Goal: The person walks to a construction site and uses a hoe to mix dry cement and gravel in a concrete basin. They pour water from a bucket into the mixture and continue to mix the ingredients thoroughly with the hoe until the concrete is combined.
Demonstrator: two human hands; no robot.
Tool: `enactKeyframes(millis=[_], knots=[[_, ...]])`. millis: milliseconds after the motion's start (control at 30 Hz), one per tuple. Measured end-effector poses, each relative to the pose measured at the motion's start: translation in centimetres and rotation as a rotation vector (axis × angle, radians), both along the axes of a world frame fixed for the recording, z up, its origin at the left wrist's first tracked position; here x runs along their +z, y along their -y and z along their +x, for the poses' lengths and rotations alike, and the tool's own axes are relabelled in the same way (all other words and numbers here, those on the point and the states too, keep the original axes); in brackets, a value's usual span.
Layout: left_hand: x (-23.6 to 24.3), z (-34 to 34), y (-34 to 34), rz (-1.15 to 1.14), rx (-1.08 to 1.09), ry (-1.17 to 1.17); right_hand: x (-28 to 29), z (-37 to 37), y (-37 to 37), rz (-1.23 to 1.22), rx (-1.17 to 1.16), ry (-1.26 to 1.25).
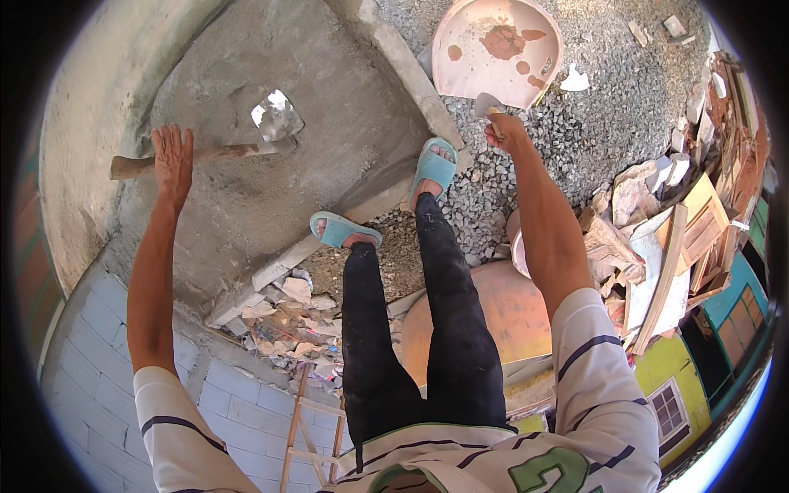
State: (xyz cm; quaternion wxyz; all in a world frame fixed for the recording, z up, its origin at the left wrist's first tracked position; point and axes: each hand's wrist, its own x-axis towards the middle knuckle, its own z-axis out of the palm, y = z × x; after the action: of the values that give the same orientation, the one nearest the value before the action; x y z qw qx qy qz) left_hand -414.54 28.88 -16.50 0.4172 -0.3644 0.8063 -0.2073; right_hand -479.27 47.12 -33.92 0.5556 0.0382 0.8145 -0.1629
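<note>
My left hand (173, 171) lies over the wooden handle of a hoe-like tool (223, 153), its fingers stretched out past the handle; whether the palm presses on it is hidden. The tool's pale, shiny blade (278, 117) rests on the grey concrete surface (246, 197). My right hand (506, 133) is closed around the short handle of a trowel (487, 104), its small grey blade pointing away from me. Just beyond the trowel stands a pale, rounded basin (460, 78) with brown wet patches and mortar residue inside.
A raised concrete edge (403, 62) borders the grey surface, by my teal sandals (433, 168). Gravel (608, 123) spreads at the right. Broken wood and boards (657, 263) are piled at far right. Rubble (288, 320), a wooden ladder (296, 423) and a block wall (99, 329) are at lower left.
</note>
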Motion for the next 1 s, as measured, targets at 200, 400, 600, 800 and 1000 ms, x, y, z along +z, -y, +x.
enactKeyframes(millis=[200,400,600,800,1000], knots=[[2.9,9.5,5.9,0.14,0.462,0.07,1.3,-5.5,1.1,-0.352,-0.283,0.073],[5.7,-2.0,-2.0,0.401,0.272,0.053,1.2,-17.7,-20.5,0.027,0.187,-0.562],[10.5,-13.0,-5.7,0.544,0.294,0.096,3.7,-20.3,-39.2,0.44,0.208,-0.919],[8.4,-21.3,-7.1,0.584,0.416,0.192,2.8,-12.5,-51.9,0.602,-0.75,-0.02],[8.8,-20.4,-6.9,0.581,0.425,0.222,-5.7,-4.8,-51.4,0.139,-1.47,-0.246]])
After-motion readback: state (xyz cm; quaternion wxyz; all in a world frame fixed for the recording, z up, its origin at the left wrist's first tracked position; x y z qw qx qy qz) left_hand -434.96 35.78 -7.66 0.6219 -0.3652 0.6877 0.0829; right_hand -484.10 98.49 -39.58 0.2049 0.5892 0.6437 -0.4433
